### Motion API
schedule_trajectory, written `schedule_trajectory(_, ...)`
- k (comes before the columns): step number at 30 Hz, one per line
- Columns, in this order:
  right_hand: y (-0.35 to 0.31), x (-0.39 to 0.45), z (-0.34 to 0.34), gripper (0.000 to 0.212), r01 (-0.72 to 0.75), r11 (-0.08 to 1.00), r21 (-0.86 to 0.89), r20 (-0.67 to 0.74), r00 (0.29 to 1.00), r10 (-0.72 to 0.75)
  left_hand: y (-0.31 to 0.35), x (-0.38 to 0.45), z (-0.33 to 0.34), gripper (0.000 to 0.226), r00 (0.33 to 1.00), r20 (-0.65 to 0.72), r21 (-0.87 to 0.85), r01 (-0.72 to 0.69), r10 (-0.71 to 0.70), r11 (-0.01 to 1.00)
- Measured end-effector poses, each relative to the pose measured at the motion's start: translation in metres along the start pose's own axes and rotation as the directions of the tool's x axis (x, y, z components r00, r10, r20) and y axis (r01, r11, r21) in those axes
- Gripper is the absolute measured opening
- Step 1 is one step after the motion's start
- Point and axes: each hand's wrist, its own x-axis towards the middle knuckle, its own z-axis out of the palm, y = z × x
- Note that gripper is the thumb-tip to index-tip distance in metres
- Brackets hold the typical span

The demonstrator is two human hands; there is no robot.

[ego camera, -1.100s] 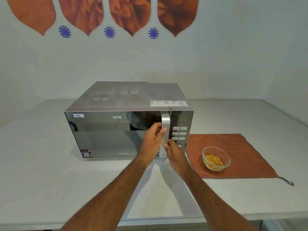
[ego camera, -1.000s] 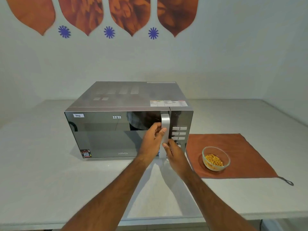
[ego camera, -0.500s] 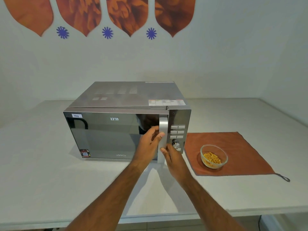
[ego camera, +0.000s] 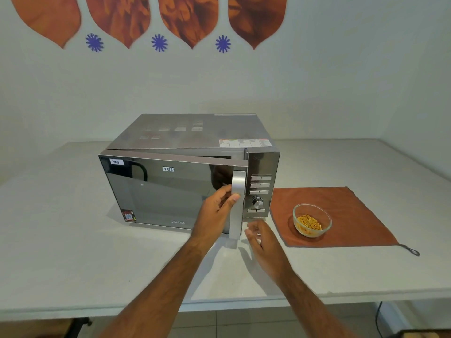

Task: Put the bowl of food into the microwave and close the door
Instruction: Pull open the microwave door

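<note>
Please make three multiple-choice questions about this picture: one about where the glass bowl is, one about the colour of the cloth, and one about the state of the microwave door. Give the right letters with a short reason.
1. Where is the glass bowl?
A. inside the microwave
B. on the cloth, right of the microwave
C. in the right hand

2. What colour is the cloth?
A. blue
B. white
C. rust orange

3. How is the microwave door?
A. shut flat
B. partly open
C. removed

Answers:
1 B: the bowl stands on the cloth beside the control panel, and the right hand is empty.
2 C: it is rust orange.
3 B: the left hand holds the handle, and a gap shows along the door's top edge.
</note>
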Motion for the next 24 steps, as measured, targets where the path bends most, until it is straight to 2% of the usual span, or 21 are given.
schedule_trajectory(4, 0.013, -0.002, -0.004, 0.031, -0.02, 0.989, -0.144, 0.036, 0.999, 0.025, -0.001, -0.012, -0.005, 0.05, 1.0, 0.009, -0.012, -0.001, 0.001, 1.0)
schedule_trajectory(7, 0.018, -0.003, -0.003, 0.049, -0.014, 0.957, -0.29, 0.1, 0.994, 0.045, -0.001, -0.023, -0.01, 0.054, 1.0, 0.006, -0.025, -0.01, 0.01, 1.0)
schedule_trajectory(10, 0.021, -0.003, 0.003, 0.062, 0.04, 0.898, -0.438, 0.2, 0.978, 0.054, -0.001, -0.036, -0.014, 0.063, 1.0, -0.008, -0.032, -0.018, 0.018, 0.999)
schedule_trajectory(12, 0.025, -0.004, 0.008, 0.067, 0.075, 0.858, -0.509, 0.237, 0.97, 0.056, -0.002, -0.046, -0.017, 0.056, 1.0, -0.027, -0.043, -0.013, 0.011, 0.999)
schedule_trajectory(16, 0.036, -0.011, 0.013, 0.074, 0.129, 0.786, -0.605, 0.247, 0.969, 0.031, -0.005, -0.065, -0.024, 0.028, 0.998, -0.063, -0.051, 0.014, -0.017, 0.999)
schedule_trajectory(19, 0.038, -0.011, 0.014, 0.076, 0.142, 0.767, -0.626, 0.242, 0.97, 0.018, -0.009, -0.079, -0.029, 0.026, 0.995, -0.093, -0.082, 0.016, -0.024, 0.997)
schedule_trajectory(24, 0.036, -0.01, 0.013, 0.077, 0.144, 0.759, -0.635, 0.253, 0.967, 0.029, -0.011, -0.098, -0.038, 0.034, 0.991, -0.119, -0.134, 0.039, -0.055, 0.99)
